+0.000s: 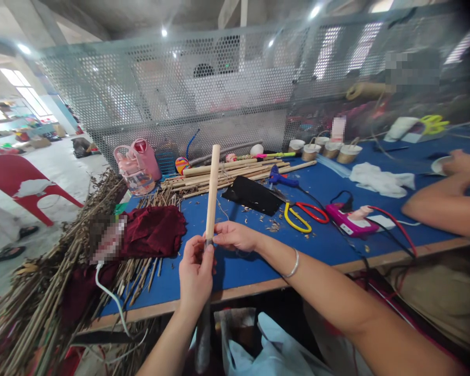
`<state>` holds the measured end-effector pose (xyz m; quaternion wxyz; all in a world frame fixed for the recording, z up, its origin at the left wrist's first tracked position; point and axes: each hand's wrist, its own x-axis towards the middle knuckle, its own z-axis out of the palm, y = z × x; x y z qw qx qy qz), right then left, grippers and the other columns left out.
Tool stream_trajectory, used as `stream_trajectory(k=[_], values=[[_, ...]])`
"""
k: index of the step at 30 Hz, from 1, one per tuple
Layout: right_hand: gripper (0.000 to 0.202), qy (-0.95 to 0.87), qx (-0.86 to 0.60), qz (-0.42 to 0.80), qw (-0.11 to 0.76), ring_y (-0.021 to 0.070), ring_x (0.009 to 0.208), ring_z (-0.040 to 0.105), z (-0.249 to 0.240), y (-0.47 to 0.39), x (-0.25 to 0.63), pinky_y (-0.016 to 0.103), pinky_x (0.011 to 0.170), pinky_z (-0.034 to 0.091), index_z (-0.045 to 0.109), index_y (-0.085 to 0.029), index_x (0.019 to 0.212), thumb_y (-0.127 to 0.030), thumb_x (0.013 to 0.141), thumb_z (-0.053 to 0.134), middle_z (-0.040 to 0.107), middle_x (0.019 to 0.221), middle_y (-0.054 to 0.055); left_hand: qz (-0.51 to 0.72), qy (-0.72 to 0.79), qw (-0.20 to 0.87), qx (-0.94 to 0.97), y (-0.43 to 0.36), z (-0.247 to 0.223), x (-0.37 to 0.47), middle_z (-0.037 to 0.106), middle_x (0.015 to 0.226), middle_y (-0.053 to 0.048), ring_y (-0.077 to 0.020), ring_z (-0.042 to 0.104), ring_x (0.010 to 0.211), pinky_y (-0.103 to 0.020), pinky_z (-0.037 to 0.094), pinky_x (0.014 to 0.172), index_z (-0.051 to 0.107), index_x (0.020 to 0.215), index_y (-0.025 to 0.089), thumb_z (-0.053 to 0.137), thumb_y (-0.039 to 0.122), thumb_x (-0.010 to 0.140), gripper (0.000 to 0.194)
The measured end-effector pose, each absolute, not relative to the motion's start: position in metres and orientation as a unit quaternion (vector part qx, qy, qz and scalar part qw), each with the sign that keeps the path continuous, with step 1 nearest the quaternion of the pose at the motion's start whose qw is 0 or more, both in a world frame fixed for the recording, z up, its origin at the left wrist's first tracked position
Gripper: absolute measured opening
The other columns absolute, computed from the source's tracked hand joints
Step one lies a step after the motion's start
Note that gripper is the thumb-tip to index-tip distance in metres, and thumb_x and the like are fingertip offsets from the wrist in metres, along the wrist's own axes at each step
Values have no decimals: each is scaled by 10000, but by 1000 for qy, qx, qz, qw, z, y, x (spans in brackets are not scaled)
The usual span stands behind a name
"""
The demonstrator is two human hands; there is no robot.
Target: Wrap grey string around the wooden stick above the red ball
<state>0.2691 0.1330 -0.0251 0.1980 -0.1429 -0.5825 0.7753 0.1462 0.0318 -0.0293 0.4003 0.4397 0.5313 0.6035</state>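
Observation:
A pale, round wooden stick [213, 193] stands nearly upright in front of me, above the near edge of the blue table. My left hand [197, 266] is closed round its lower part, just under a dark grey band [208, 242]. Below the hand, a greyish wrapped length [203, 334] hangs past the table edge, in line with the stick. From the right, my right hand [235, 237] reaches in with its fingers pinched together at the band. What those fingertips grip is too small to make out.
Sticks [235, 172], a black cloth [253, 195], red-and-yellow scissors [303, 215], a blue glue gun [282, 178] and a purple power strip [350, 222] lie on the table. Dry stalks [35, 292] and maroon cloth [152, 230] crowd the left. Another person's forearm [446, 203] rests at right.

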Motion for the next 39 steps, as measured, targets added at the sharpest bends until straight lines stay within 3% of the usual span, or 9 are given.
stream_trajectory(k=[6, 11, 16, 18, 22, 24, 31, 36, 39], values=[[448, -545, -140, 810, 164, -10, 331, 276, -26, 134, 269, 161, 306, 131, 536, -115, 1057, -333, 694, 682, 514, 631, -43, 614, 503, 449, 410, 32, -26, 146, 540, 667, 39, -76, 514, 470, -166, 407, 400, 431, 921, 211, 578, 342, 760, 255], [465, -556, -153, 795, 191, -1, 327, 292, -21, 131, 268, 163, 313, 123, 496, -131, 1139, -309, 737, 647, 527, 583, -52, 610, 477, 518, 364, 34, -24, 140, 619, 705, 20, -100, 589, 525, -206, 476, 498, 413, 958, 214, 613, 330, 737, 320], [372, -559, -139, 786, 226, 15, 396, 357, -22, 129, 267, 162, 356, 170, 525, -114, 924, -307, 666, 712, 541, 607, -36, 526, 407, 691, 284, 37, -28, 129, 652, 774, -33, -95, 603, 564, -203, 485, 536, 470, 957, 175, 630, 320, 725, 318], [362, -561, -143, 783, 227, 16, 409, 341, -24, 129, 266, 166, 370, 170, 515, -117, 881, -320, 660, 716, 520, 606, -42, 520, 430, 678, 293, 36, -29, 128, 651, 780, -36, -109, 613, 606, -214, 486, 554, 478, 963, 177, 635, 336, 718, 331], [389, -576, -157, 767, 236, 12, 413, 281, -26, 129, 265, 172, 383, 146, 508, -120, 905, -348, 664, 710, 466, 582, -62, 566, 548, 458, 412, 30, -29, 133, 635, 722, -3, -124, 606, 646, -219, 466, 586, 500, 959, 189, 702, 328, 645, 399], [395, -582, -158, 763, 235, 10, 411, 269, -27, 128, 264, 169, 383, 148, 509, -122, 920, -360, 671, 704, 451, 575, -67, 567, 571, 409, 429, 29, -29, 136, 639, 689, 0, -121, 600, 609, -222, 460, 588, 505, 946, 178, 714, 320, 627, 407], [454, -548, -129, 802, 197, 17, 374, 326, -22, 126, 265, 155, 326, 139, 495, -134, 1078, -373, 726, 652, 492, 585, -52, 607, 498, 511, 350, 29, -21, 143, 658, 673, 11, -113, 600, 511, -223, 470, 531, 384, 1054, 201, 683, 332, 669, 505], [355, -542, -130, 794, 241, 40, 468, 459, -18, 128, 270, 152, 388, 267, 541, -109, 884, -342, 671, 704, 558, 663, -10, 568, 423, 612, 351, 36, -21, 143, 668, 754, -41, -115, 605, 534, -222, 475, 512, 378, 1178, 185, 633, 391, 708, 573], [333, -560, -150, 770, 266, 51, 522, 484, -18, 130, 271, 166, 456, 329, 557, -96, 848, -328, 665, 710, 574, 674, -4, 566, 451, 584, 367, 38, -22, 142, 656, 761, -32, -134, 630, 629, -233, 488, 571, 399, 1156, 185, 641, 356, 709, 537]])
